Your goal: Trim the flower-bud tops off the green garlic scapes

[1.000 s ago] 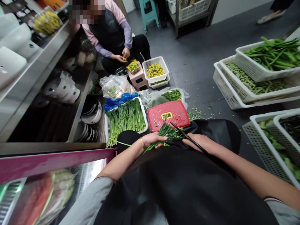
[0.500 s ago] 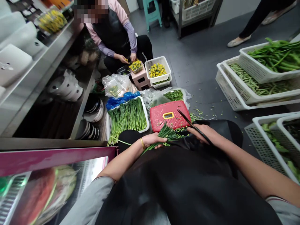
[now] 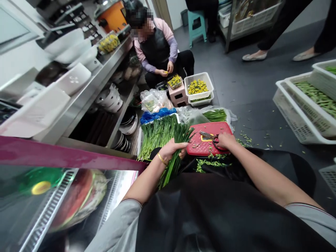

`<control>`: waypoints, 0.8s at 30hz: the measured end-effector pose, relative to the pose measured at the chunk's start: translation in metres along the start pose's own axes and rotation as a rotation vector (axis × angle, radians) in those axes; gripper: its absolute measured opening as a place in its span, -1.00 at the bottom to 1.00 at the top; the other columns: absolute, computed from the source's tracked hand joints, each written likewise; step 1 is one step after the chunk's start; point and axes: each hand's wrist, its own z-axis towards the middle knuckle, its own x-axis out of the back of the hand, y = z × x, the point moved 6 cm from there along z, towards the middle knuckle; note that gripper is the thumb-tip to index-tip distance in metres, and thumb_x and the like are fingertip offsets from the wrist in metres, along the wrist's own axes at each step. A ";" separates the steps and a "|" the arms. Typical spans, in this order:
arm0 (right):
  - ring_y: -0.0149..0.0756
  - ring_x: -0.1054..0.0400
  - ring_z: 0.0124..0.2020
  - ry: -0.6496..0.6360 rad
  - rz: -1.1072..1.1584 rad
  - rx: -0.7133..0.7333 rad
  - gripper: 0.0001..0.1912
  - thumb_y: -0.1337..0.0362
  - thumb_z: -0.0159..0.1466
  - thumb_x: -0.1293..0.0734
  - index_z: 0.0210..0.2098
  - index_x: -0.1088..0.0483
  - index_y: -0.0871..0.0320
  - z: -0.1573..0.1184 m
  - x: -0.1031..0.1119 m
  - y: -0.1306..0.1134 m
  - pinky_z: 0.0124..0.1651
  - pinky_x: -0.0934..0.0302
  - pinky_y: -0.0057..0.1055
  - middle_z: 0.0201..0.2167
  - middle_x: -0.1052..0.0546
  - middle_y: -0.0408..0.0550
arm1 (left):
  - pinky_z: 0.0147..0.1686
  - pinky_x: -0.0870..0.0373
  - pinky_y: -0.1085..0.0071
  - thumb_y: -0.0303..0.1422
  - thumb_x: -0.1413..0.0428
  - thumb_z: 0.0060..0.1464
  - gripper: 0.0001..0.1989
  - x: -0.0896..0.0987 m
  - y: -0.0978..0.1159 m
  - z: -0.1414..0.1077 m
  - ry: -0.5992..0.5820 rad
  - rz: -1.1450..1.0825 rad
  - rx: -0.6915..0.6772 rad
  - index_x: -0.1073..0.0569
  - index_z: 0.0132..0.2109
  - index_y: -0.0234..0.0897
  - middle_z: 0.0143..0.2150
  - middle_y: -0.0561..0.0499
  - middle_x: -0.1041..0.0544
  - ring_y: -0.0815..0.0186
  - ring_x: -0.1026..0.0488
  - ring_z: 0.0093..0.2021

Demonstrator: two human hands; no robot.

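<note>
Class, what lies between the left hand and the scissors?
In the head view, part of the red surface shows between the left hand and the scissors.

Obs.: occlusion, cropping, blur.
Left hand hides the middle of its bunch of green stems; right hand covers part of the scissors. Right of it, white crates cropped at picture edge; farther ahead, a person's legs cropped above. Left of left hand, watermelon blurred.
</note>
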 end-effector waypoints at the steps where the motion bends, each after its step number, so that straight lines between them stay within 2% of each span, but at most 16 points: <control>1: 0.08 -0.33 0.07 0.074 0.023 0.041 -0.55 0.23 0.26 -0.26 0.03 -0.37 0.44 -0.006 0.015 -0.007 0.05 -0.21 -0.13 0.04 -0.39 0.43 | -0.72 -0.12 0.52 -0.19 -0.34 -0.28 -0.57 0.002 0.000 -0.001 0.022 0.002 -0.002 -0.40 -0.34 -0.40 -0.72 0.18 -0.29 0.50 -0.17 -0.75; 3: 0.01 -0.32 0.05 0.322 0.161 0.207 -0.62 0.22 0.31 -0.20 0.00 -0.38 0.33 -0.031 0.053 -0.031 0.07 -0.20 -0.12 0.01 -0.41 0.31 | -0.72 -0.13 0.52 -0.19 -0.35 -0.32 -0.56 0.005 -0.001 0.000 0.062 0.019 0.000 -0.41 -0.36 -0.40 -0.71 0.15 -0.34 0.50 -0.18 -0.76; 5: -0.05 -0.31 0.02 0.605 0.337 0.491 -0.72 0.20 0.32 -0.19 -0.09 -0.41 0.20 -0.067 0.088 -0.062 0.09 -0.19 -0.12 -0.07 -0.45 0.17 | -0.72 -0.14 0.51 -0.18 -0.36 -0.33 -0.57 0.005 -0.004 0.003 0.080 0.056 -0.002 -0.41 -0.41 -0.41 -0.68 0.10 -0.39 0.50 -0.20 -0.76; 7: -0.07 -0.31 -0.03 0.745 0.401 0.750 -0.82 0.19 0.30 -0.24 -0.22 -0.41 0.13 -0.098 0.103 -0.090 0.07 -0.19 -0.10 -0.16 -0.47 0.10 | -0.71 -0.16 0.50 -0.17 -0.35 -0.34 -0.58 0.003 -0.006 0.007 0.071 0.092 -0.008 -0.40 -0.46 -0.42 -0.65 0.05 -0.42 0.49 -0.23 -0.75; 8: -0.07 -0.31 -0.07 0.755 0.390 0.818 -0.85 0.20 0.28 -0.27 -0.27 -0.40 0.13 -0.106 0.103 -0.101 0.03 -0.20 -0.10 -0.19 -0.47 0.10 | -0.71 -0.16 0.50 -0.17 -0.35 -0.33 -0.58 0.001 -0.007 0.008 0.066 0.101 -0.009 -0.39 -0.47 -0.41 -0.65 0.04 -0.43 0.48 -0.25 -0.74; 10: -0.09 -0.33 -0.16 0.738 0.385 0.835 -0.89 0.23 0.25 -0.30 -0.32 -0.37 0.15 -0.109 0.097 -0.109 -0.06 -0.24 -0.13 -0.27 -0.47 0.09 | -0.71 -0.16 0.50 -0.16 -0.35 -0.32 -0.58 -0.001 -0.008 0.009 0.065 0.103 -0.009 -0.39 -0.46 -0.40 -0.65 0.06 -0.42 0.47 -0.26 -0.73; 14: -0.17 -0.36 -0.20 0.686 0.575 0.801 -0.86 0.28 0.23 -0.32 -0.24 -0.34 0.18 -0.096 0.082 -0.095 -0.12 -0.28 -0.23 -0.26 -0.48 0.06 | -0.70 -0.17 0.50 -0.10 -0.34 -0.28 -0.54 -0.004 -0.012 0.008 0.062 0.042 -0.001 -0.35 -0.43 -0.36 -0.68 0.13 -0.36 0.48 -0.23 -0.75; 17: -0.24 -0.39 -0.22 0.604 0.686 0.796 -0.82 0.28 0.21 -0.34 -0.19 -0.35 0.18 -0.092 0.079 -0.087 -0.14 -0.30 -0.28 -0.23 -0.49 0.03 | -0.71 -0.15 0.50 -0.08 -0.34 -0.29 -0.52 -0.005 -0.015 0.007 0.054 0.016 0.013 -0.34 -0.41 -0.35 -0.70 0.15 -0.34 0.48 -0.21 -0.76; 24: -0.30 -0.38 -0.30 0.482 0.670 0.770 -0.89 0.30 0.18 -0.34 -0.28 -0.43 0.18 -0.098 0.088 -0.087 -0.16 -0.27 -0.32 -0.32 -0.52 -0.03 | -0.70 -0.12 0.48 -0.13 -0.35 -0.31 -0.56 -0.006 -0.015 0.008 0.050 0.047 -0.002 -0.33 -0.50 -0.34 -0.73 0.15 -0.31 0.49 -0.20 -0.76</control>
